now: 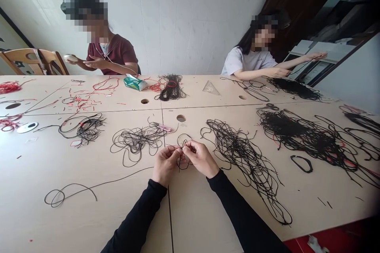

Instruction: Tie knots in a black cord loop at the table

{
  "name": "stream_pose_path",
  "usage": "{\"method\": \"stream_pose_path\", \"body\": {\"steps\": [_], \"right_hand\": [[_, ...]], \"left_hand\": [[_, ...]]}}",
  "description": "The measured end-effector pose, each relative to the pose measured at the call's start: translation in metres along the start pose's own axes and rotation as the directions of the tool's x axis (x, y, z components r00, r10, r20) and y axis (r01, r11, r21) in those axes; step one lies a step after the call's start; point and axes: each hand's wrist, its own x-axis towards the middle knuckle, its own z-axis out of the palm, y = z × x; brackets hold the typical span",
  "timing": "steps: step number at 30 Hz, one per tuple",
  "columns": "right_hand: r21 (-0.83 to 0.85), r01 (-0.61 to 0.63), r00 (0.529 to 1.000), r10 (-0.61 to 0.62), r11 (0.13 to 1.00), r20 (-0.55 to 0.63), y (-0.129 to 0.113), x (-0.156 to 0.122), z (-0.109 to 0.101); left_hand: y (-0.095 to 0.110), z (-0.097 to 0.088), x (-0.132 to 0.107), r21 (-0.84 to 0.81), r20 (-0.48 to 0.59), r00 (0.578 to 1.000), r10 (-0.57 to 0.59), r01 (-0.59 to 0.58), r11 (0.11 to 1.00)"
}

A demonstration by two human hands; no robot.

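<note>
My left hand [166, 163] and my right hand [202, 158] meet fingertip to fingertip above the table, both pinching a thin black cord [184, 136]. Small loops of it stand out above and below my fingers. The exact crossing of the cord is hidden behind my fingertips. From beside my left hand a long black cord tail [118, 179] runs left over the table and ends in loose loops. Left of my hands lies a tangle of thin black cord [135, 140]; to the right is a larger bundle of black cords [237, 146].
Pink-handled scissors [164, 127] lie just beyond my hands, near a round table hole [181, 118]. Another heap of black cord [299, 134] covers the right side. Red scraps [80, 102] and a green packet [135, 83] lie across the table [74, 229]. Two people sit opposite, handling cord or small items.
</note>
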Motion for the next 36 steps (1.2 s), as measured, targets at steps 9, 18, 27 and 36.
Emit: {"method": "stream_pose_path", "body": {"steps": [9, 18, 27, 36], "right_hand": [[0.048, 0.009, 1.000, -0.011, 0.999, 0.028, 0.0042, 0.0006, 0.0010], [-0.019, 0.066, 0.998, -0.067, 0.998, -0.008, 0.0022, 0.0008, -0.0009], [-0.030, 0.074, 0.997, -0.074, 0.997, -0.020, 0.0043, 0.0008, 0.0003], [0.042, 0.062, 0.998, -0.063, 0.997, 0.029, 0.0030, -0.0003, -0.0004]], "left_hand": [[0.0029, 0.0004, 0.0000, -0.018, -0.008, 1.000, 0.003, -0.003, 1.000], [0.0034, -0.0017, -0.0001, -0.051, -0.004, 1.000, -0.019, 0.019, 0.999], [0.0061, 0.0017, -0.0017, -0.067, -0.022, 0.999, -0.025, 0.024, 0.997], [0.0039, 0.0004, -0.0009, -0.069, -0.002, 1.000, -0.028, 0.028, 0.997]]}}
